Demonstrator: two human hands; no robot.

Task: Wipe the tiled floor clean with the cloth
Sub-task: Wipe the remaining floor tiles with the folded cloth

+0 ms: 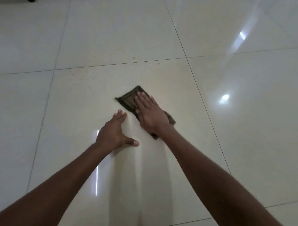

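Right hand point(149, 112) flat on cloth point(128, 101)

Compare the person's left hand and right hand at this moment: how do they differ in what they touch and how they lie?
The right hand lies flat on the dark olive-brown folded cloth, pressing it to the glossy cream tiled floor; the left hand touches no cloth and rests on bare tile. The right hand's fingers lie close together; the left hand's thumb is splayed wide. The right hand reaches farther forward. Both are open, palm down.
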